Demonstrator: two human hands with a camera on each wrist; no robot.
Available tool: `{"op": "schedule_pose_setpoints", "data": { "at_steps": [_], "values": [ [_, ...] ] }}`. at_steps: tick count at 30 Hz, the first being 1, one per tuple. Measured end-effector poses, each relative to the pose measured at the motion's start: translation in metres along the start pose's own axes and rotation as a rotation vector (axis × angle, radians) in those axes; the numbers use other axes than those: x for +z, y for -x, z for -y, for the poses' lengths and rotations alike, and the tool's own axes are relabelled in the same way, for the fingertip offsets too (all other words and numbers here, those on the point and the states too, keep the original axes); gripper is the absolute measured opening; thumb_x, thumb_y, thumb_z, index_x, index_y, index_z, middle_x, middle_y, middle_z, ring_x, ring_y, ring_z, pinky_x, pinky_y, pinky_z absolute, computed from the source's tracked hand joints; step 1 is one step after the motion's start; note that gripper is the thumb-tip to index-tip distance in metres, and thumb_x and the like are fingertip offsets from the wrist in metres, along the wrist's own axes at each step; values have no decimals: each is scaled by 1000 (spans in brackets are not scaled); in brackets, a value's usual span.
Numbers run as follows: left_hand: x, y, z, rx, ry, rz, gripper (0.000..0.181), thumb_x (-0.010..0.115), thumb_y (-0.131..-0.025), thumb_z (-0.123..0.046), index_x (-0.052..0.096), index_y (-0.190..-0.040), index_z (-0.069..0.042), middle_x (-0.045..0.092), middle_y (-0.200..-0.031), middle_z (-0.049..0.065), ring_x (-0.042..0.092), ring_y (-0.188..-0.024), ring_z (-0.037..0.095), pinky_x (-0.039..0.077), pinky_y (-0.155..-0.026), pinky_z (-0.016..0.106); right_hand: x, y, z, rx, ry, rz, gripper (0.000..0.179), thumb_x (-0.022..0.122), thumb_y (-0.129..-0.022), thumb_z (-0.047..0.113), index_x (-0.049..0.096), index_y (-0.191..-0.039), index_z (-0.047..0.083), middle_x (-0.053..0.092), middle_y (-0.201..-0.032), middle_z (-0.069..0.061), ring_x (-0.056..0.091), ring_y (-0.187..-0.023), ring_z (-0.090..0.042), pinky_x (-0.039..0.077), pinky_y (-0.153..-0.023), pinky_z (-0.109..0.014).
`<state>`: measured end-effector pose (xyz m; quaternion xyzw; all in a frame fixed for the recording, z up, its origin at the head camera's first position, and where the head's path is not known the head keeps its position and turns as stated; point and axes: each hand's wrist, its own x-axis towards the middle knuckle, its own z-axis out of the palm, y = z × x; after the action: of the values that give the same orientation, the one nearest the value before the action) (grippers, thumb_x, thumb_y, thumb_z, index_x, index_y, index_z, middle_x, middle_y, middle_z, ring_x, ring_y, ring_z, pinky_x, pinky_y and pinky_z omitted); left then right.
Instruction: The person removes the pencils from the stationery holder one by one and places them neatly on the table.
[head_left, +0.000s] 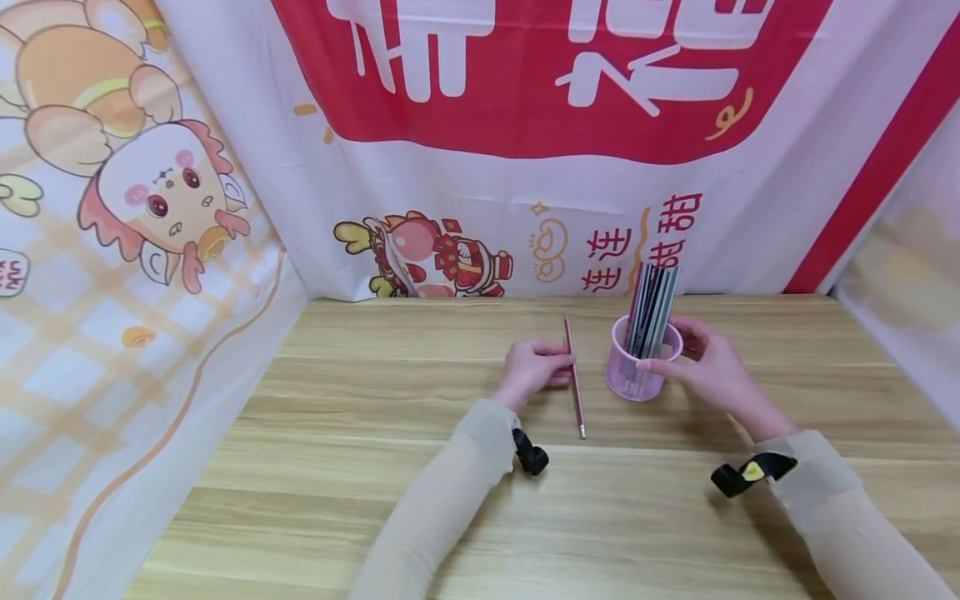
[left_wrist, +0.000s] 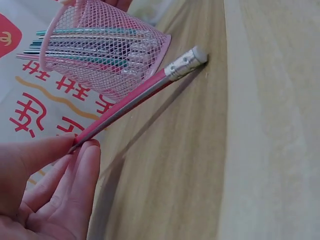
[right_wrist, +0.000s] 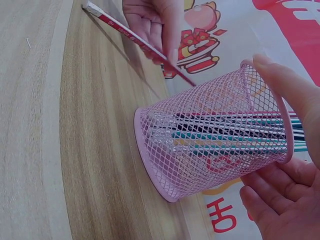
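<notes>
My left hand (head_left: 528, 368) pinches a red pencil (head_left: 577, 400) between thumb and fingers, around the middle of its length. In the left wrist view the pencil's white eraser (left_wrist: 200, 54) and silver ferrule point away from the hand, close to the tabletop; I cannot tell if they touch it. A pink mesh pencil cup (head_left: 622, 379) stands upright to the right of it. Several pencils (head_left: 651, 308) in dark, teal and red tones lean inside, their eraser ends at the bottom. My right hand (head_left: 712, 367) holds the cup's rim, thumb at the front and fingers behind.
The wood-grain tabletop (head_left: 480, 500) reaches back to a white and red printed cloth (head_left: 525, 183). Another patterned cloth (head_left: 97, 350) borders the left side. A tiny white scrap (right_wrist: 28, 43) lies on the table in the right wrist view.
</notes>
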<state>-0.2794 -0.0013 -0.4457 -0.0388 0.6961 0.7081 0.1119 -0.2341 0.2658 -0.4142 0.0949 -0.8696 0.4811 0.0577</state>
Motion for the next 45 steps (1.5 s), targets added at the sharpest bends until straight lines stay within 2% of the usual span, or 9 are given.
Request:
{"op": "schedule_pose_setpoints", "data": {
  "at_steps": [4, 6, 9, 20, 30, 41, 45],
  "values": [
    [5, 0, 1, -27, -56, -41, 16, 79, -86, 2, 76, -101, 4, 74, -80, 13, 72, -65, 19, 64, -66, 30, 0, -1, -1, 1, 5, -2, 79, 86, -85, 30, 47, -147, 0, 58, -137, -21, 56, -123, -37, 48, -106, -46],
    [7, -1, 2, -36, -83, -56, 16, 80, -86, 2, 76, -102, 4, 74, -78, 11, 72, -64, 18, 63, -64, 29, 0, -1, -1, 4, 1, -2, 80, 86, -85, 30, 47, -148, 0, 57, -138, -22, 56, -123, -38, 45, -106, -56],
    [10, 0, 1, -40, -111, -73, 18, 79, -85, 4, 76, -103, 6, 74, -77, 11, 72, -63, 18, 63, -62, 28, 0, -1, -2, 8, -4, -2, 81, 87, -85, 30, 46, -148, 0, 57, -138, -23, 56, -123, -39, 45, -106, -58],
    [18, -7, -3, -46, -238, -108, 21, 82, -83, 4, 76, -103, 3, 72, -71, 6, 71, -60, 18, 62, -56, 26, 0, 0, 1, 43, -8, -3, 82, 87, -84, 34, 46, -148, 2, 56, -139, -20, 55, -123, -36, 45, -107, -56],
    [21, -7, -4, -37, -208, -119, 24, 82, -81, 8, 75, -104, 7, 73, -74, 15, 74, -68, 28, 62, -54, 27, -1, 0, 1, 19, -13, -2, 84, 87, -85, 30, 43, -150, 0, 54, -142, -24, 54, -126, -40, 43, -107, -59],
    [18, -8, -4, -60, -200, -101, 27, 84, -81, 2, 75, -106, 4, 72, -72, 8, 74, -68, 25, 63, -59, 29, -2, 0, 3, 17, -10, 11, 85, 86, -85, 30, 42, -151, -1, 52, -143, -26, 52, -127, -42, 42, -108, -60],
    [16, -8, -8, -32, -198, -95, 26, 86, -83, -7, 76, -107, -1, 74, -76, 6, 75, -74, 27, 64, -64, 31, -1, 0, 1, 19, -10, 13, 86, 86, -85, 30, 41, -151, -2, 52, -142, -27, 53, -126, -43, 42, -107, -61]
  ]
}}
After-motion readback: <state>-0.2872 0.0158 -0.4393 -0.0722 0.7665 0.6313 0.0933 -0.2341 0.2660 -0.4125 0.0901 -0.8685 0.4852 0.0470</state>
